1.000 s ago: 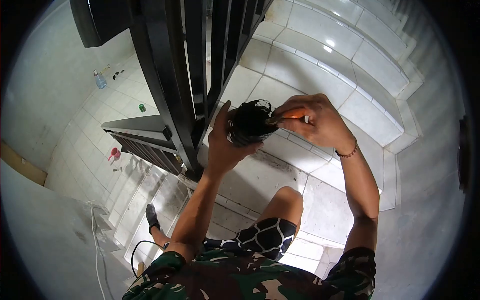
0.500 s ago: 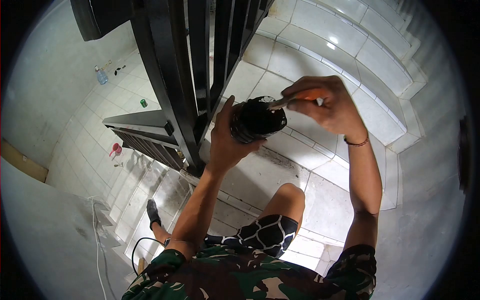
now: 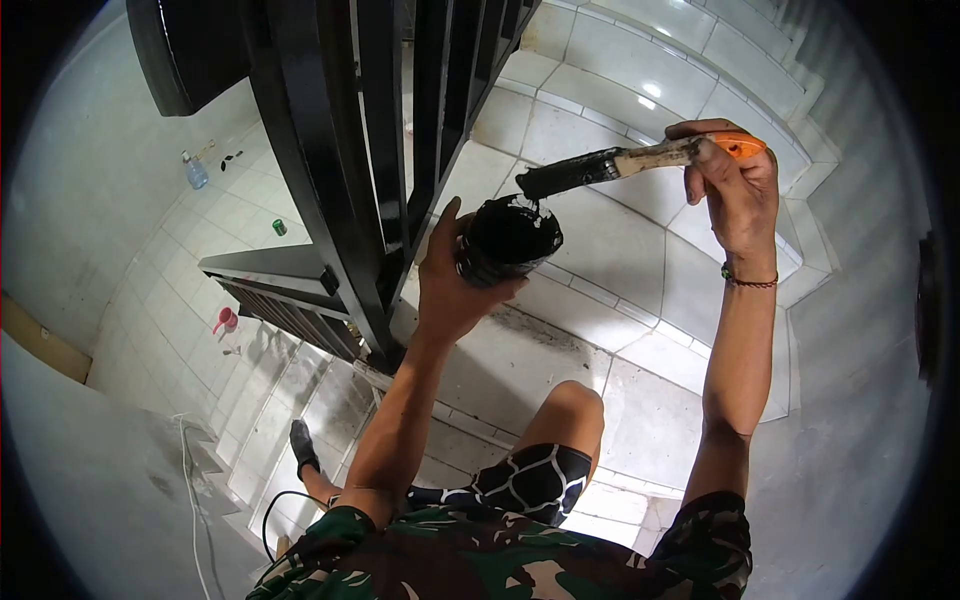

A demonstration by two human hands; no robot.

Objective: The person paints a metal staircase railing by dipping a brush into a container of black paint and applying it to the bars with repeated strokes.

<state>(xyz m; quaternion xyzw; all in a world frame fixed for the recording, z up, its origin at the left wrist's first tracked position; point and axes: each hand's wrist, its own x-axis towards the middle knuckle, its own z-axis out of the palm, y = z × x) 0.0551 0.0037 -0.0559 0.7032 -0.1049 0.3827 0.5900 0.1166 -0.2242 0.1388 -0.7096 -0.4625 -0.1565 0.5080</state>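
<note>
**Can** (image 3: 508,240): small, round and open-topped. Black paint fills the inside and is smeared over the rim and wall. It is held in the air, slightly tilted, just beside the railing and above the tiled landing.

**Left hand** (image 3: 450,280): wrapped round the can from its left side, thumb up along the wall and fingers closed underneath, gripping it firmly.

**Brush** (image 3: 625,160): flat, with bristles black with paint, a paint-streaked shaft and an orange handle end. It lies almost level, the bristle tip just over the can's far rim; whether they touch cannot be told.

**Right hand** (image 3: 735,190): raised, with the fingers curled shut around the brush handle.

**Bracelet** (image 3: 748,281): a thin dark-red band on the right wrist.

**Railing** (image 3: 340,150): glossy black metal bars standing left of the can.

**Landing** (image 3: 570,345): white tile with a dark smudge below the can.

**Steps** (image 3: 640,90): white tile, rising at upper right.

**Knee** (image 3: 572,400): bare and bent, under the can.

**Floor** (image 3: 180,260): white tile, far below at left.
- Bottle (image 3: 195,172)
- Green tin (image 3: 279,227)
- Pink cup (image 3: 226,320)

The three stand well apart from one another.

**Cable** (image 3: 195,470): white, trailing at lower left.
</note>
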